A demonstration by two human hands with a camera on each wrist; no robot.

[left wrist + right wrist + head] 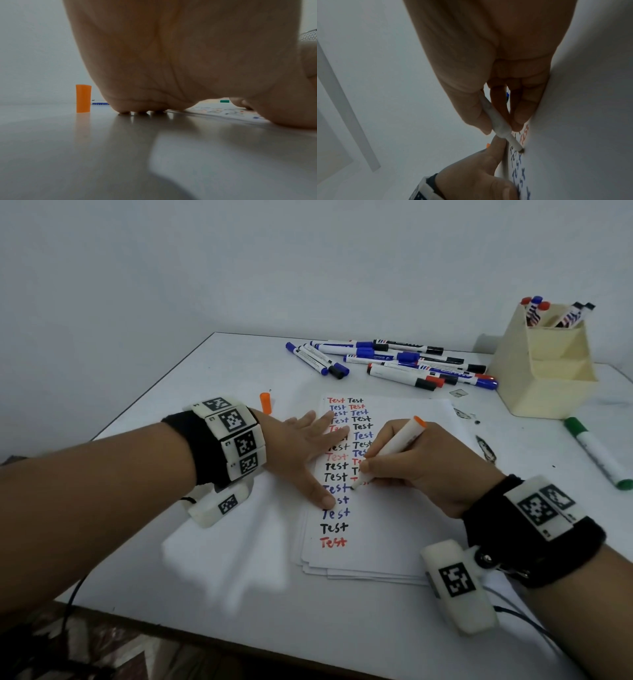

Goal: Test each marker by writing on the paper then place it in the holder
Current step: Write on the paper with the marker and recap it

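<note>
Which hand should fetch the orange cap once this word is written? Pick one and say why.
Left. The left hand lies flat on the paper, holding nothing, and the orange cap stands just beyond it. The right hand grips the orange marker, tip on the paper.

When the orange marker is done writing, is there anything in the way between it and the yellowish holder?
Nothing visible blocks it. The orange marker in the right hand is over the paper; the holder stands apart, far right. The loose markers lie left of that path, the green marker right.
</note>
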